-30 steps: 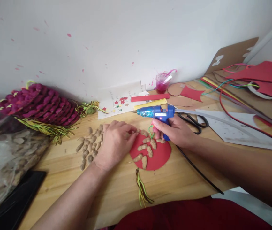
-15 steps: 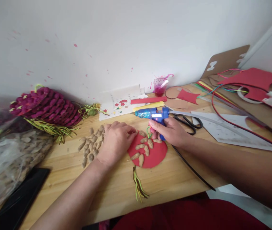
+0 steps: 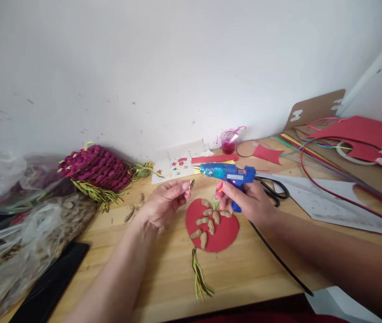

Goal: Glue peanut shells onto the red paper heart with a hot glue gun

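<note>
Pinched between thumb and fingers of my left hand [image 3: 168,202] is a peanut [image 3: 192,184], raised above the table left of the disc. My right hand [image 3: 249,197] is closed round the handle of a blue glue gun [image 3: 226,174], whose nozzle points left toward the peanut. Below lies a round red card [image 3: 223,240] with several peanuts [image 3: 211,226] on it and a green loop at its top. A yellow, green and brown yarn tassel [image 3: 201,280] hangs out from its lower edge. Loose peanuts [image 3: 129,212] lie behind my left hand, which partly hides them.
Left stand a purple peanut-covered craft piece [image 3: 95,168], a plastic bag of peanuts [image 3: 53,237] and a black flat object [image 3: 51,285]. Behind are star stickers [image 3: 179,163] and a cup of pink liquid [image 3: 229,142]. Scissors [image 3: 275,190] and red card scraps [image 3: 352,130] lie right.
My left hand has lifted off the card's left edge and turned, now showing a peanut in its fingertips. The glue gun stays in my right hand. The view has shifted a little.
</note>
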`<act>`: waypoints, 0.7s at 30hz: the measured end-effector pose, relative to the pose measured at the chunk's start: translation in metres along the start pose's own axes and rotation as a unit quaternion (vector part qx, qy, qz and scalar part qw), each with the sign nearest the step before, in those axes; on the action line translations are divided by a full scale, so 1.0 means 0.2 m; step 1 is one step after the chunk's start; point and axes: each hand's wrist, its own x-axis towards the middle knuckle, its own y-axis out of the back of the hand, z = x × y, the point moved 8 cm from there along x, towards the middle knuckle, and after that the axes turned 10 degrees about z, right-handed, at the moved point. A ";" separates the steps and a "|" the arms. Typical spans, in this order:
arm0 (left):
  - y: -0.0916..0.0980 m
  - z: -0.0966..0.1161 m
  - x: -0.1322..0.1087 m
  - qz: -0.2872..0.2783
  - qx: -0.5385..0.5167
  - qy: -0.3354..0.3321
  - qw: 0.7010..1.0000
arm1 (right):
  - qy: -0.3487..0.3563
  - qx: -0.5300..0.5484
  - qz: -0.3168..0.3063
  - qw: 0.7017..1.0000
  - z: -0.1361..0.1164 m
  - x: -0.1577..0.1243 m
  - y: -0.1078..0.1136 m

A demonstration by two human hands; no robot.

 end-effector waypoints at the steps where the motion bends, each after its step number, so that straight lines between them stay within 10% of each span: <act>1: -0.02 -0.03 0.00 -0.026 -0.030 0.015 0.999 | 0.013 -0.006 -0.001 1.000 -0.02 -0.01 0.00; 21: -0.02 -0.03 -0.01 -0.058 -0.129 0.009 0.990 | 0.105 -0.137 -0.036 0.984 -0.09 -0.08 -0.01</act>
